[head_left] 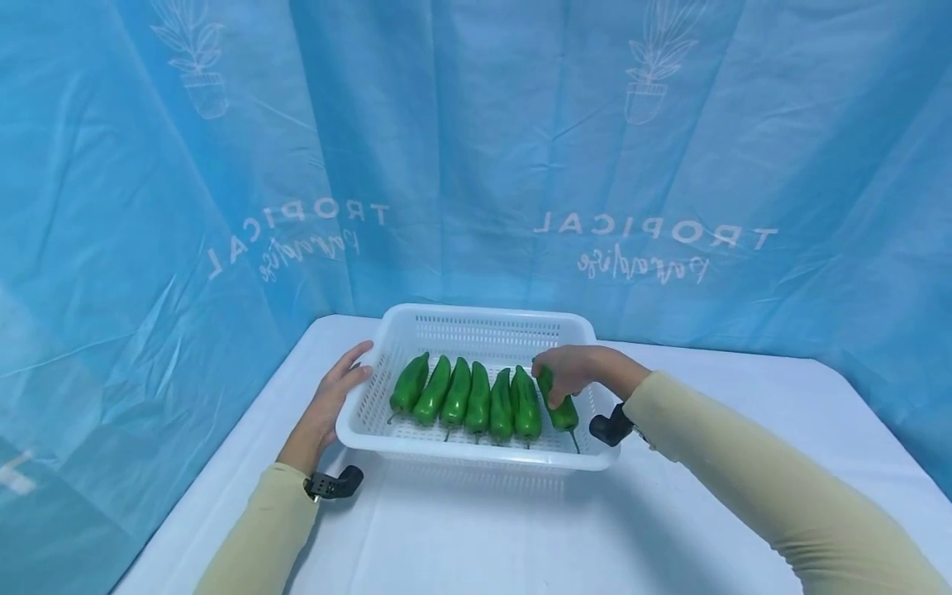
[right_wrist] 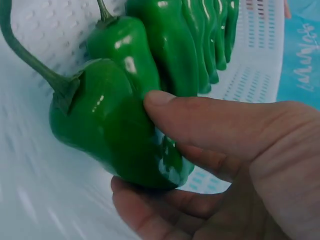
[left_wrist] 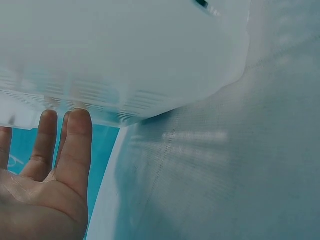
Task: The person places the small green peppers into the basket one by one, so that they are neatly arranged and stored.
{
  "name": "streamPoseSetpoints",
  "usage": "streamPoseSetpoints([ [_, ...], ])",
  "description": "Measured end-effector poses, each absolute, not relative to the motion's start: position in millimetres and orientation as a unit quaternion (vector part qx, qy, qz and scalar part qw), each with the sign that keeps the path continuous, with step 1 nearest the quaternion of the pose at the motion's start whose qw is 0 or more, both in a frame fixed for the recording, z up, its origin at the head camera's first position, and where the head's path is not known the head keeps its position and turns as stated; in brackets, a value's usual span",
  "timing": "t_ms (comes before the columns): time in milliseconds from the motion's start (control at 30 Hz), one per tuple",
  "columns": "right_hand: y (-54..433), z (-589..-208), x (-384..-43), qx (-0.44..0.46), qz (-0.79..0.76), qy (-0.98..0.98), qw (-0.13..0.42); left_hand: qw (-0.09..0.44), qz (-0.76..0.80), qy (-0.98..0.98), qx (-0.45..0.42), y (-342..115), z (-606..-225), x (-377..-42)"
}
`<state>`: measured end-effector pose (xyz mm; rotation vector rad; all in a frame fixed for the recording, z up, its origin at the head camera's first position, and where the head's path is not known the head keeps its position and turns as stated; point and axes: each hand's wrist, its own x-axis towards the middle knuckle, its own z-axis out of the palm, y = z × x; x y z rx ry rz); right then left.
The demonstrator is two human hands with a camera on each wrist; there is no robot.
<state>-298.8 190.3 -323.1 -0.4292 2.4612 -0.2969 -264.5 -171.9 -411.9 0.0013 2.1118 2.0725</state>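
A white plastic basket [head_left: 476, 459] holds a row of several green peppers [head_left: 455, 397], lying side by side with their stems toward the near side. At the row's right end my right hand [head_left: 568, 370] grips one green pepper [right_wrist: 107, 120] between thumb and fingers. Its curved stem [right_wrist: 32, 57] points away from my palm in the right wrist view. My left hand [head_left: 335, 401] is at the basket's left side, fingers extended. In the left wrist view, the straight fingertips [left_wrist: 79, 117] reach the slotted basket wall [left_wrist: 145, 102].
Under the basket is a table with a white cloth [head_left: 476, 529]. A blue curtain [head_left: 491, 165] printed with white lettering and potted plants hangs behind the table and along its left side. Each wrist wears a black camera mount [head_left: 611, 426].
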Motion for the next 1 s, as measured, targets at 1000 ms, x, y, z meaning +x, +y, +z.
streamPoseSetpoints([
  [1000, 219, -298, -239, -0.254, -0.157, 0.944, 0.139, 0.086, 0.694, 0.715, -0.001, -172, -411, -265],
])
